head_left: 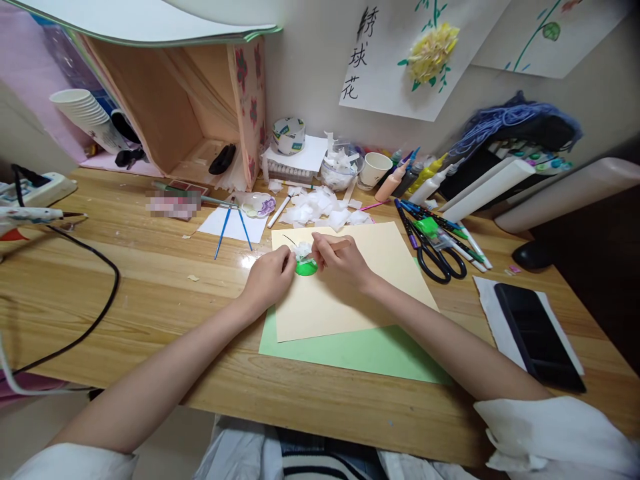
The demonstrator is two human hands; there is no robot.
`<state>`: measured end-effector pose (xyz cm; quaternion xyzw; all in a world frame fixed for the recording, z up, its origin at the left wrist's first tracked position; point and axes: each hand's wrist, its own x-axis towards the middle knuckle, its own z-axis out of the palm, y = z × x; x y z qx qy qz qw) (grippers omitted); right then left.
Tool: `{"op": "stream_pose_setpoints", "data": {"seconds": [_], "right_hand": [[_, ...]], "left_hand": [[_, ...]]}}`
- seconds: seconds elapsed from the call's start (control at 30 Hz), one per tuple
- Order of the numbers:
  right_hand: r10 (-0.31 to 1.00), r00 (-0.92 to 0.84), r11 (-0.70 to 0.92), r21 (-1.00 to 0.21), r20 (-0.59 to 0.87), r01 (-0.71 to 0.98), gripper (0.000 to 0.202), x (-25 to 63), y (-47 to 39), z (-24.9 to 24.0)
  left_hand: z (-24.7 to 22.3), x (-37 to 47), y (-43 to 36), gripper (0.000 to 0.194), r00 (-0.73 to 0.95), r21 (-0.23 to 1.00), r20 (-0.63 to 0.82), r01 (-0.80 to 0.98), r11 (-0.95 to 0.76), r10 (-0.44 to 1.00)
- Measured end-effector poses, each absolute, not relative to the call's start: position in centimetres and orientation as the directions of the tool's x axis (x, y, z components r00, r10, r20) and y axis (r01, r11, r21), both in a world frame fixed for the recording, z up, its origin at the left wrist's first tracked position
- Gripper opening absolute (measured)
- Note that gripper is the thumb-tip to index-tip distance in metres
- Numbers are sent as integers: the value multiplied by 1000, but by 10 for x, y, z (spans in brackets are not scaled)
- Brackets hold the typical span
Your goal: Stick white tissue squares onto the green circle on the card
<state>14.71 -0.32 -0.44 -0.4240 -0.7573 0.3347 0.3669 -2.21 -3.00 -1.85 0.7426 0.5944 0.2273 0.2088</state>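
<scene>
Cream paper [350, 300] lies over a green sheet [350, 359] on the wooden desk. Near its upper left part is a small bright green piece [307, 268] with a crumpled white tuft [303, 251] just above it. My left hand [271, 277] is closed at the left side of the tuft; what its fingers pinch is too small to name. From the right, my right hand [340, 259] is closed around a thin brownish stick [341, 245], its fingertips at the tuft. A thin dark line [289, 239] shows above my left hand.
White paper scraps [320, 208] lie behind the cream paper. Black-handled scissors [441, 261] and pens are at the right, with a phone [537, 333] beyond. A glue gun [33, 215] and black cable [113, 287] are at the left. Paint bottles [393, 183] stand at the back.
</scene>
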Motion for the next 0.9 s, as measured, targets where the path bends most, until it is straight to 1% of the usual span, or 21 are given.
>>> {"op": "stream_pose_setpoints", "data": {"seconds": [0.13,0.37,0.53,0.67,0.8,0.9], "right_hand": [[907,-331,379,-845,259,377,51,144,-1,-5],[950,-255,263,-901,180,345,54,139,5,-3],[970,-227,172,-901,84,399,54,131,15,2],[961,-265,195,-881,83,431,56,131,17,6],[955,-246,251,-886,163,389,55,136,11,9],[936,-273,318,-862,220,394,56,139,6,10]], "left_hand": [[-18,-21,-30,28,187,578,83,791,-200,979],[-18,-21,-29,28,187,574,75,795,-195,980],[-19,-21,-29,28,187,563,81,802,-200,979],[-19,-21,-30,28,189,559,78,805,-200,979],[-19,-22,-30,28,196,548,81,810,-208,977],[-19,-22,-29,28,197,533,82,820,-210,977]]}}
